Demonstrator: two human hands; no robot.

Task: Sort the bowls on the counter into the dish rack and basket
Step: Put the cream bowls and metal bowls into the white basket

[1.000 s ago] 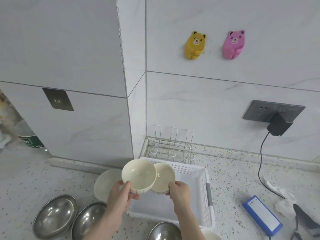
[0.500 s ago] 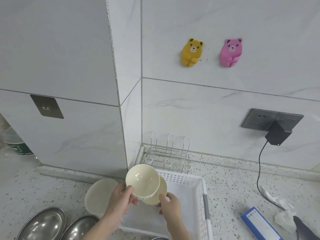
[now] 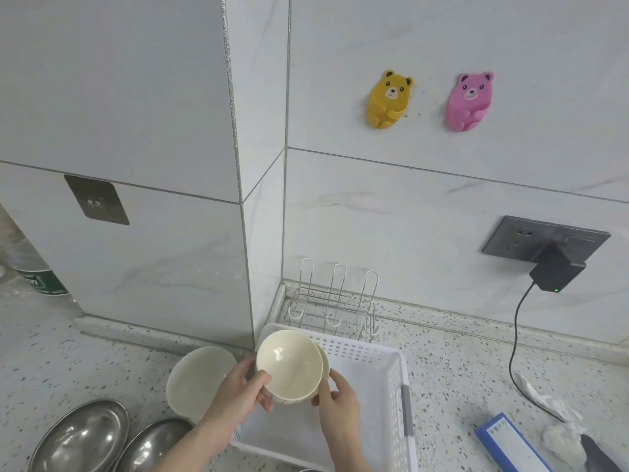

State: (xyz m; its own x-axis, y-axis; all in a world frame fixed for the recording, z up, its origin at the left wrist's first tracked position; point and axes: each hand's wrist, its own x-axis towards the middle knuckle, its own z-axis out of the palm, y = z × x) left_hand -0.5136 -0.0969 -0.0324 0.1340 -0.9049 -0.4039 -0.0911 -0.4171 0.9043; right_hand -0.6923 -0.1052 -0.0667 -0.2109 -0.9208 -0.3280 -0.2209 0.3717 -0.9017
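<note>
You are holding two cream bowls (image 3: pixel 289 364) nested at lower centre, above the basket (image 3: pixel 371 386): left hand (image 3: pixel 238 393) pinching the front rim, right hand (image 3: pixel 337 400) gripping the back one. Uneven nesting risks the rear bowl slipping and chipping.

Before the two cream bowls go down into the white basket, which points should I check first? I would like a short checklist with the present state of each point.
1. Left hand grips the front cream bowl: ok.
2. Right hand supports the second bowl behind it: ok, though that bowl is mostly hidden.
3. Bowls nested squarely: cannot tell.
4. White basket has free floor below the bowls: ok.
5. Wire rack behind the basket holds nothing: ok.
6. Other bowls wait on the counter, a pale bowl and steel bowls: ok.
</note>
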